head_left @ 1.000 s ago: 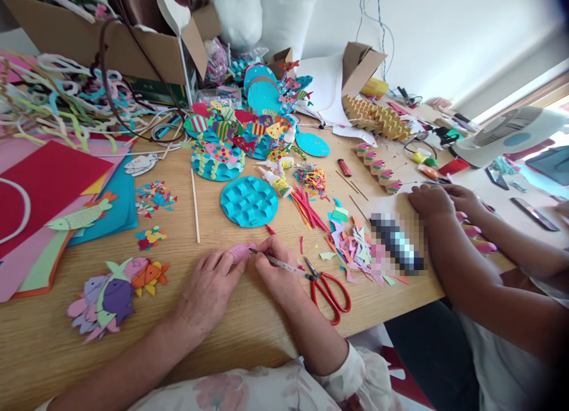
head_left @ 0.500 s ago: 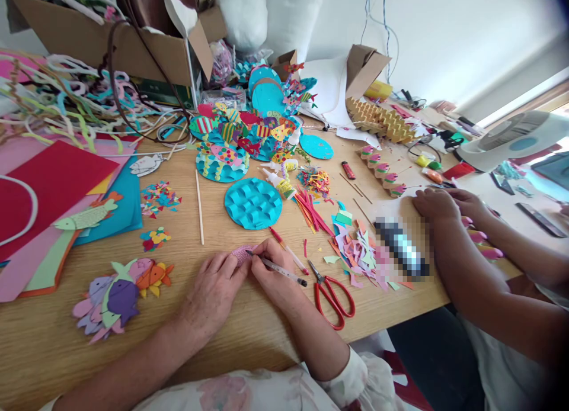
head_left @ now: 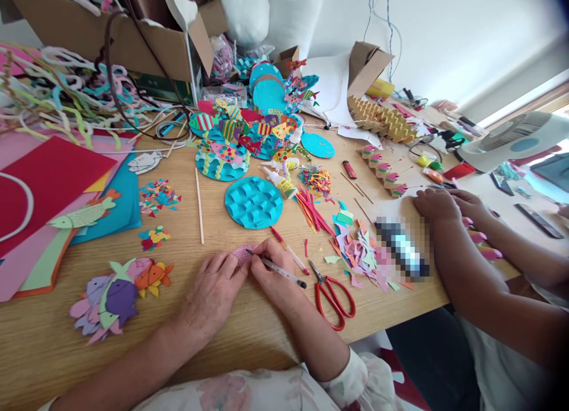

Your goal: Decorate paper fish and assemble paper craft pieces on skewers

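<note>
Shifted leftward since the earliest frame, the clear-barrelled gel pen's (head_left: 282, 271) tip is now further in from the right end of the pink patterned paper cutout (head_left: 240, 255), toward the table's (head_left: 253, 340) near edge. Right hand (head_left: 274, 288) closed around the pen, left hand (head_left: 213, 288) clamped on the cutout's left; its visible part runs roughly left to right between them. Counted: one cutout, two pens including a red pen (head_left: 290, 251), one pair of scissors (head_left: 323, 279)

A plain white wall (head_left: 444, 32) is seen behind the wood-grain table (head_left: 249, 352), with thin cables (head_left: 390, 44) hung before it. At far right, a wood-edged opening (head_left: 560, 97) is brightly lit. Below, a red seat (head_left: 413, 396) is partly hidden.
</note>
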`<state>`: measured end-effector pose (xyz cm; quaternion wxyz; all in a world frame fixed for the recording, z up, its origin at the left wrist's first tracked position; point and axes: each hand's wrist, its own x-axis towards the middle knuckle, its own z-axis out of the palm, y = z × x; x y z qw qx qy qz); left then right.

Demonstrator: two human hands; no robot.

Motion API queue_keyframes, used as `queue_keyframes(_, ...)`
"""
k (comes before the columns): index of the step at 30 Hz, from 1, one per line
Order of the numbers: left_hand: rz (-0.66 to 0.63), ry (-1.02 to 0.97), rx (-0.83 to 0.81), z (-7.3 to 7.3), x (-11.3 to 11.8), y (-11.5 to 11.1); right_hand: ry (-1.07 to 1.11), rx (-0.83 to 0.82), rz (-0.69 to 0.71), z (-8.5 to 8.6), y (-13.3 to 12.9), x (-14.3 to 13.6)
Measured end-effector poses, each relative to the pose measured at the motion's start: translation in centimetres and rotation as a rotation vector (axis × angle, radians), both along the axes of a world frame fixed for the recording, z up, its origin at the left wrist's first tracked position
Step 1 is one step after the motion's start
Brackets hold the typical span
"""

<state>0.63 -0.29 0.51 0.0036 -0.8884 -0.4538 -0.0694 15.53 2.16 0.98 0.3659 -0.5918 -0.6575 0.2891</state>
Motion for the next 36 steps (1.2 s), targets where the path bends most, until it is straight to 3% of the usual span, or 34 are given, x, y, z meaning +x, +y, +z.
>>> queue_keyframes(20, -0.017, -0.052, 0.043, -0.34, 0.08, -0.04, 0.038, -0.032, 0.017, -0.13, -0.24, 0.23)
queue_keyframes(36, -0.006, -0.029, 0.038, -0.44, 0.04, 0.03, 0.002, 0.034, 0.037, 0.13, -0.21, 0.18)
